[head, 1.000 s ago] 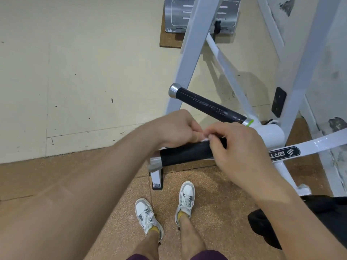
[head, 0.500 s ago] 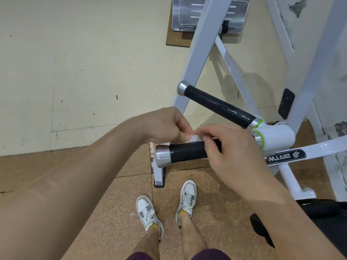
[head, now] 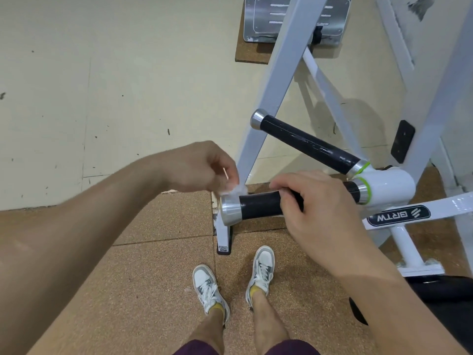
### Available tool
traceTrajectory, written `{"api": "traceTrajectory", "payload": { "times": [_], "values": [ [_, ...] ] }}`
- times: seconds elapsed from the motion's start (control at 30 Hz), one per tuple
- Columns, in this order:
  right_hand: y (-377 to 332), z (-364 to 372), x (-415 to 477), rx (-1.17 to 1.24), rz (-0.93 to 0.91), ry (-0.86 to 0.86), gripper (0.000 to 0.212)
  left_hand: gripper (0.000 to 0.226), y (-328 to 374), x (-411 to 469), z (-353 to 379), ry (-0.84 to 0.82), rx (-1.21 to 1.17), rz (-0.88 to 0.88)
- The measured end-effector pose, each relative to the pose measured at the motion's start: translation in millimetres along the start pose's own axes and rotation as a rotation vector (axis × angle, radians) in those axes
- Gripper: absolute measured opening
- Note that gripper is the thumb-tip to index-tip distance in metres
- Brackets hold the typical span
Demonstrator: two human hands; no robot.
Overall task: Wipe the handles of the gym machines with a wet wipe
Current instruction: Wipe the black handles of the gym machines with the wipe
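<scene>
Two black handles with silver end caps stick out from a white hub on the gym machine. The near handle [head: 258, 206] runs left to right in front of me. My right hand [head: 314, 208] rests over its middle with the fingers curled onto the grip. My left hand [head: 202, 167] pinches a small crumpled white wet wipe [head: 236, 189] just above the near handle's silver cap [head: 230, 210]. The far handle [head: 307, 143] points up and left, untouched.
The machine's white frame legs [head: 271, 98] rise behind the handles, with a foot [head: 223, 237] on the cork floor by my shoes [head: 261, 270]. A metal plate [head: 294, 19] sits at the wall. A black bag [head: 440, 303] lies at lower right.
My left hand has pulled away to the left with the wipe, off the grip to the end cap. More of the near handle now shows. My right hand stays on the handle.
</scene>
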State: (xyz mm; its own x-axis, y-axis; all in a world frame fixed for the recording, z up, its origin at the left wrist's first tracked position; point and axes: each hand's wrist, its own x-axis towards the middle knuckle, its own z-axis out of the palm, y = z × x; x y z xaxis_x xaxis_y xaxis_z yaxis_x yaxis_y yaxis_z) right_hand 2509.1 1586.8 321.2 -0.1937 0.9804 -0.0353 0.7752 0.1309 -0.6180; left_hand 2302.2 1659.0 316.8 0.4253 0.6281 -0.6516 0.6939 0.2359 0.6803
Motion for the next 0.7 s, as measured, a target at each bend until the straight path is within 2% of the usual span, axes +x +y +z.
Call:
{"api": "traceTrajectory", "payload": {
  "times": [0.03,0.1,0.2,0.37,0.5,0.63,0.7],
  "values": [
    [0,1,0,0.003,0.003,0.002,0.022,0.005,2,-2,1,0.026,-0.109,0.011],
    [-2,4,0,-0.002,0.004,-0.003,0.023,0.013,6,-4,7,0.008,-0.211,0.044],
    [-3,6,-1,-0.011,-0.013,-0.001,0.022,0.015,6,-15,17,0.008,-0.168,0.048],
    [-2,8,-6,-0.018,-0.037,0.034,0.019,0.004,-2,-42,20,0.382,-0.034,0.043],
    [-8,11,-10,-0.048,-0.036,0.067,0.018,0.003,6,-45,42,0.405,-0.082,0.078],
    [-11,13,-13,-0.068,-0.048,0.077,0.018,0.014,5,-27,30,0.391,-0.046,-0.093],
    [-11,14,-15,-0.066,-0.052,0.101,0.019,0.014,3,-28,29,0.382,-0.013,-0.083]
  ]
}}
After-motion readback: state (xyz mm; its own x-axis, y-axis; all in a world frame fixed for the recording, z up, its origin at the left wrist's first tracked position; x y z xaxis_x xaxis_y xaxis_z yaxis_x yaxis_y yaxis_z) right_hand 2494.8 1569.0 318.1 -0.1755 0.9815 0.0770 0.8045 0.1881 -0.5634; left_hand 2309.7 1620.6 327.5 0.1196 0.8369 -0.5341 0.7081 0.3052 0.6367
